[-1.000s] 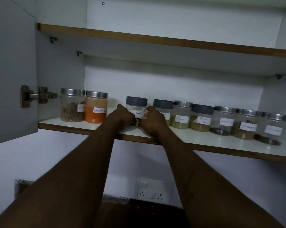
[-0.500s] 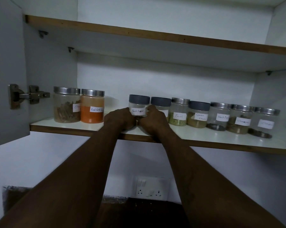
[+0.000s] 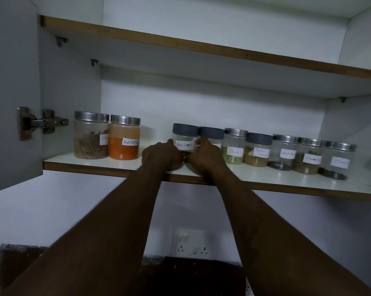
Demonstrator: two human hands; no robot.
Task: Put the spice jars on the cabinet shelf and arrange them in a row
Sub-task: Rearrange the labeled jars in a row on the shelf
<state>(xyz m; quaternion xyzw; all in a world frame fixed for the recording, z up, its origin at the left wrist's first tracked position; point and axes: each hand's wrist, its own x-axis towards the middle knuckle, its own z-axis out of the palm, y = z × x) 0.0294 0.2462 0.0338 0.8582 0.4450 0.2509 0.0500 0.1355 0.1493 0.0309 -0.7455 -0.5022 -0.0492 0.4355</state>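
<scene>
**A:** How are the hands holding the jar?

**B:** Both hands cup one small jar labelled "Black Pepper" point(image 3: 185, 139). The left hand point(image 3: 162, 155) wraps its left side, the right hand point(image 3: 206, 155) its right side, fingers curled round the lower half, thumbs up near the white label. The knuckles almost meet in front, so the base of the jar is hidden.

**A:** And the arms?

**B:** Both forearms reach up and forward from the bottom corners, nearly straight, and come together at the jar. The wrists cross over the front edge of the shelf point(image 3: 116, 164).

**A:** Where does the jar sit?

**B:** On the lower cabinet shelf, upright, at the left end of a row. Its grey lid touches the grey lid of the next jar point(image 3: 211, 132). Further right stand a fennel jar point(image 3: 234, 146), a garam masala jar point(image 3: 257, 150) and three more steel-lidded jars. To the left, across a gap, stand an orange red chilli jar point(image 3: 124, 140) and a jar of brown sticks point(image 3: 91, 135), touching each other.

**A:** What differs from half a second ago?

**B:** Very little. The grip is unchanged. The jar now sits closer against its right-hand neighbour, and the label faces forward more fully. The open cabinet door point(image 3: 11, 92) fills more of the left side.
</scene>
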